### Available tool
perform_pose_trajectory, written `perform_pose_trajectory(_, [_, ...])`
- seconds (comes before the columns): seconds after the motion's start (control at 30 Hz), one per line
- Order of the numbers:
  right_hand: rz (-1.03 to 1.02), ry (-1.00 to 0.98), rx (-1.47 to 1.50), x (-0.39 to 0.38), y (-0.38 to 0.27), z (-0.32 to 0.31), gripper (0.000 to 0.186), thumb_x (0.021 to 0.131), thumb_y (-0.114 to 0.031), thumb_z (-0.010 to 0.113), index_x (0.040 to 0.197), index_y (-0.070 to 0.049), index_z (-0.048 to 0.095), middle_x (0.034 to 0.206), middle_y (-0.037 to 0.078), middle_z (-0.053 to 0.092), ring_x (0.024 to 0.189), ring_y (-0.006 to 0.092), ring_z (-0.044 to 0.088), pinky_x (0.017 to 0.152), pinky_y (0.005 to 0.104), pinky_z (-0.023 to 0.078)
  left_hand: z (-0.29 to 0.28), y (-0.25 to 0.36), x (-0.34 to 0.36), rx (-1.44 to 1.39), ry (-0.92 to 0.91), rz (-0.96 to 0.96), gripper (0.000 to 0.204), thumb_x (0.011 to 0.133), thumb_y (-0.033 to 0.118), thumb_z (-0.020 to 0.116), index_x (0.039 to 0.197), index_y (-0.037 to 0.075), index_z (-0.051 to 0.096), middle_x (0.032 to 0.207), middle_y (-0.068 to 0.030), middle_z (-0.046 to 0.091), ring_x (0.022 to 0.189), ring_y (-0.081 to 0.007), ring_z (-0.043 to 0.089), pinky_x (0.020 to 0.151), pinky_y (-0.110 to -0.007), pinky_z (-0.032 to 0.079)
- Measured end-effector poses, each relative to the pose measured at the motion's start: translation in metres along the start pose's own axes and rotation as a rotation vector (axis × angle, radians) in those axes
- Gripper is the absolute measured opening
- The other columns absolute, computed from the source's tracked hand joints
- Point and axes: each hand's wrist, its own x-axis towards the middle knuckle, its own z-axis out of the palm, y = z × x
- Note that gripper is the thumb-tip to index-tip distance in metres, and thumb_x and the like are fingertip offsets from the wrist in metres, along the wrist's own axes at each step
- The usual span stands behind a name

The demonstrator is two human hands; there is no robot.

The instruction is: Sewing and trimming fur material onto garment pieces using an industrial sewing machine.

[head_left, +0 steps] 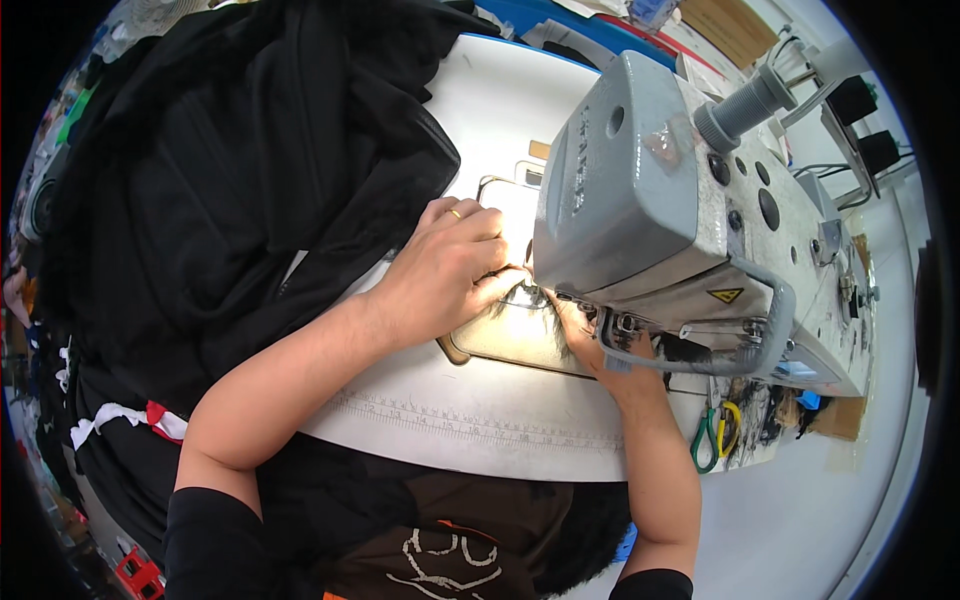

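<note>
Both my hands are at the needle area of a grey and white sewing machine [620, 190], above its lit metal plate [500, 335]. My left hand [445, 265], with a ring on one finger, is closed, thumb and fingertips pinched together close to the needle. Whatever lies in that pinch is too small to make out. From the right, my right hand [590, 340] reaches under the machine head with a finger stretched toward the left fingertips. The machine's head and guard hide much of its other fingers. Dark wisps of thread or fluff show beneath the fingertips.
Black fabric [230, 150] is heaped left of the machine. A ruler scale [480, 425] runs along the white table's front edge. Green-handled and yellow-handled scissors [708, 440] lie at the right. Dark cloth with a light print [450, 560] lies below the edge.
</note>
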Motion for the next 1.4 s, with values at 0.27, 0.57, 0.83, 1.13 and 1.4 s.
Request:
perform_pose_trajectory(0.27, [-0.027,0.121,0.189,0.003,-0.016,-0.037,0.043,0.106,-0.025,0.062,0.148,-0.024,0.066,0.131,0.002,0.075,0.120,0.0199,0.072,0.104,0.0368,0.056,-0.006,-0.001,0.001,-0.022,-0.059,0.008,0.017,0.088,0.015,0.083,0.087,0.005,0.070,0.103,-0.0068,0.061,0.107,-0.0270,0.061,0.108,-0.047,0.041])
perform_pose_trajectory(0.57, [-0.156,0.112,-0.363,-0.006,-0.003,-0.016,0.046,0.104,-0.020,0.065,0.149,-0.030,0.066,0.124,-0.002,0.076,0.110,0.0165,0.073,0.097,0.0337,0.058,-0.001,-0.004,0.003,-0.025,-0.008,-0.003,0.014,0.089,0.015,0.081,0.088,0.006,0.071,0.106,-0.0062,0.063,0.108,-0.0271,0.062,0.108,-0.047,0.041])
perform_pose_trajectory(0.83, [-0.192,0.038,-0.455,0.012,-0.021,-0.038,0.042,0.106,-0.025,0.065,0.148,-0.025,0.067,0.118,0.000,0.077,0.107,0.0164,0.074,0.097,0.0347,0.058,0.005,-0.007,-0.002,0.009,-0.004,-0.027,0.015,0.090,0.017,0.081,0.089,0.005,0.071,0.106,-0.0068,0.063,0.109,-0.0269,0.062,0.109,-0.047,0.041])
perform_pose_trajectory(1.13, [0.053,-0.028,0.106,0.013,-0.016,-0.041,0.038,0.108,-0.033,0.065,0.142,-0.016,0.070,0.124,0.007,0.078,0.107,0.0220,0.075,0.101,0.0369,0.057,0.002,-0.001,0.000,0.032,-0.015,-0.013,0.016,0.091,0.017,0.082,0.090,0.005,0.071,0.106,-0.0072,0.063,0.108,-0.0265,0.063,0.109,-0.047,0.041])
perform_pose_trajectory(1.4, [0.244,-0.135,0.514,-0.022,0.039,-0.029,0.046,0.094,-0.010,0.071,0.140,-0.007,0.068,0.135,0.009,0.076,0.124,0.0236,0.072,0.109,0.0359,0.053,0.002,-0.004,0.002,-0.007,-0.016,-0.007,0.017,0.087,0.016,0.084,0.090,0.006,0.070,0.106,-0.0064,0.062,0.108,-0.0263,0.062,0.110,-0.048,0.041])
